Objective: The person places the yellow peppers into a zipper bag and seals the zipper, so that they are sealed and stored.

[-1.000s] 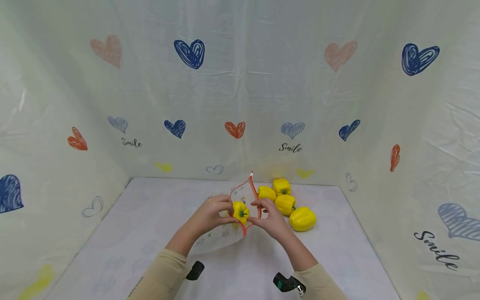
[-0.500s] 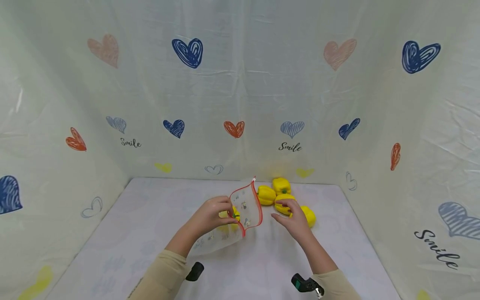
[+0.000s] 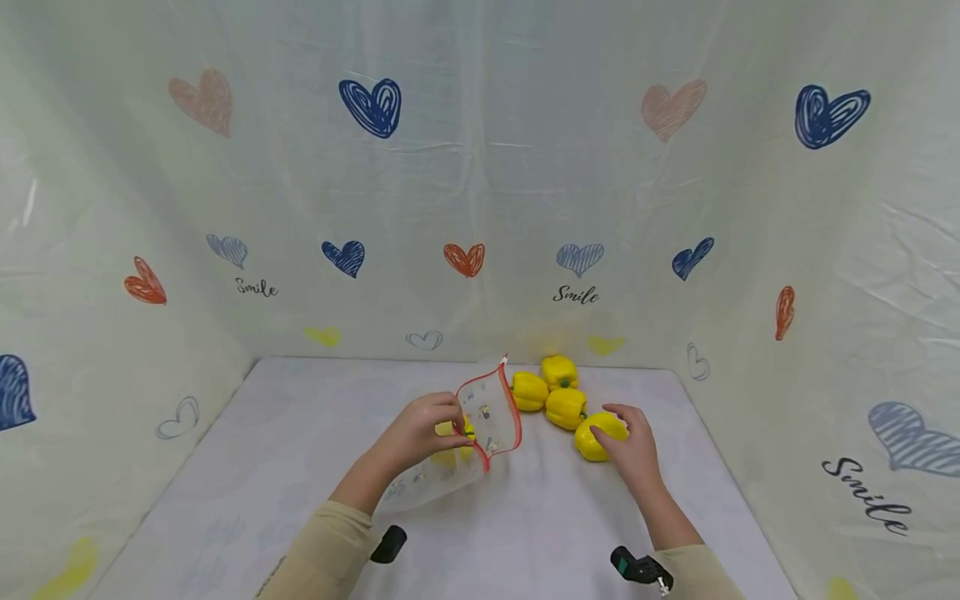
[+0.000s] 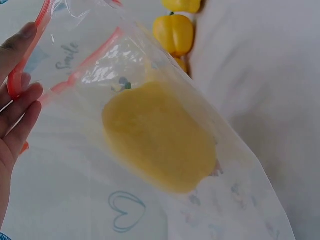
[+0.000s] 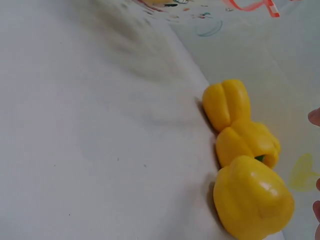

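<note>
My left hand (image 3: 423,429) pinches the red-edged rim of a clear zip bag (image 3: 501,417), whose mouth gapes to the right. Inside the bag a yellow bell pepper (image 4: 157,137) shows through the plastic in the left wrist view. My right hand (image 3: 636,446) reaches over the nearest loose yellow bell pepper (image 3: 591,440), thumb and fingers spread apart and overlapping its right side in the head view. In the right wrist view that pepper (image 5: 252,200) sits on the table, and only fingertips (image 5: 315,116) show at the right edge, with a gap between them and it.
Behind that pepper, more yellow bell peppers cluster on the white table (image 3: 300,417): one in the middle (image 3: 565,408), one to the left (image 3: 529,392) and one at the back (image 3: 559,372). A heart-printed curtain (image 3: 480,183) encloses the table's back and sides.
My right hand has let go of the bag's rim and moved right to the nearest loose pepper. The left hand stays at the rim; the bagged pepper now shows less at the mouth.
</note>
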The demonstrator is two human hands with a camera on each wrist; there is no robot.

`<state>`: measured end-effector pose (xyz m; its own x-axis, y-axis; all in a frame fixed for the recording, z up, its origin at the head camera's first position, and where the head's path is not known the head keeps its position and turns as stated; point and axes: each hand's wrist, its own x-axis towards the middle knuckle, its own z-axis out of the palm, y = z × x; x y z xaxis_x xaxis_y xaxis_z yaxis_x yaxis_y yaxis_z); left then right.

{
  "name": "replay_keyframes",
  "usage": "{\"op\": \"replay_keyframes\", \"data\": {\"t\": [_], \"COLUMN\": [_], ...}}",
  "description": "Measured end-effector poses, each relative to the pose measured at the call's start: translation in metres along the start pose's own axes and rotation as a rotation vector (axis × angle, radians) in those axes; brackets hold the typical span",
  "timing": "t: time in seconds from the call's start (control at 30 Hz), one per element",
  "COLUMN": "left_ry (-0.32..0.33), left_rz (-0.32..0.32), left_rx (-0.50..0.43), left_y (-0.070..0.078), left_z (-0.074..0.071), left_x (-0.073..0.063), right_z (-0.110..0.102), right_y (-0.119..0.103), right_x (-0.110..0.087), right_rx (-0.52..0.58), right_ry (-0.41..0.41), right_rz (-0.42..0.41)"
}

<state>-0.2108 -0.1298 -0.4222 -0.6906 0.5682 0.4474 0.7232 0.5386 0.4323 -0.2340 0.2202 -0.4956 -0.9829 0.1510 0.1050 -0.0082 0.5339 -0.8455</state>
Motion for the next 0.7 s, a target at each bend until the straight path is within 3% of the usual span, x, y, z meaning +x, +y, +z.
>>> {"op": "replay_keyframes", "data": {"t": [0.2,0.7], "left_ry": [0.0,-0.003], "left_rz": [0.0,-0.056], "left_rx": [0.012,0.017], "left_y": [-0.002,-0.002], "left_z": [0.001,0.002], "left_x": [0.0,-0.002], "right_z": [-0.003,0.012], "right_y": [0.013,0.047], "right_x": [0.002,0.01], "right_rx": [-0.022,-0.125], "right_ry": [0.003,-0.01], "right_rz": [0.047,0.107]}}
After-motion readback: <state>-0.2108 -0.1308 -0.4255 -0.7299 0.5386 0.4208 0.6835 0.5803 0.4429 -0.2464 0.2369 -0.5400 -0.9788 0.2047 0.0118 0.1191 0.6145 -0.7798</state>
